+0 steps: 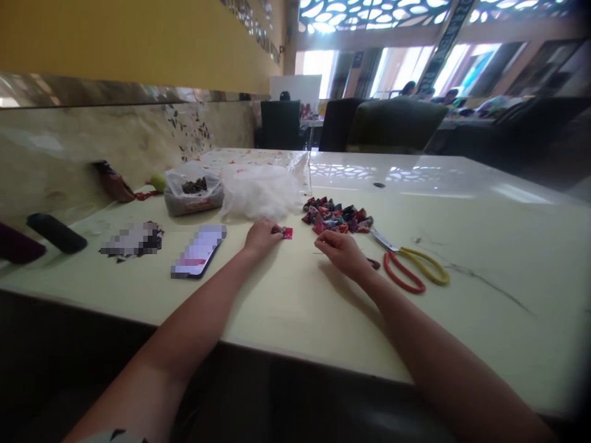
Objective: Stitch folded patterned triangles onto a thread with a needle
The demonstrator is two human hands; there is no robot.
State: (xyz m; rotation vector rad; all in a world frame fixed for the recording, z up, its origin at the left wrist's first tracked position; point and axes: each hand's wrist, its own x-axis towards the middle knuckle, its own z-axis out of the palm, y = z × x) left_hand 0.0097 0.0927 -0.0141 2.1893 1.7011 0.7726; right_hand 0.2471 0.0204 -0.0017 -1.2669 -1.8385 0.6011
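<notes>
My left hand [264,237] is closed on a small red patterned piece of fabric [289,233], whose edge shows past the fingertips just above the table. To its right, my right hand [339,251] is pinched shut. A thin, needle-like line [318,253] shows at its fingertips; any thread is too fine to make out. Just beyond my right hand lies a heap of small stuffed fabric pieces [337,215] in red, dark and mixed prints. Scissors [392,249] with one red and one yellow handle rest open beside my right wrist.
White fluffy stuffing [263,191] lies behind my left hand, next to a plastic bag of dried plant bits [194,187]. A phone [198,251], a blurred-out pile [133,240] and a dark cylinder [56,232] are at left. Loose threads [480,280] lie at right.
</notes>
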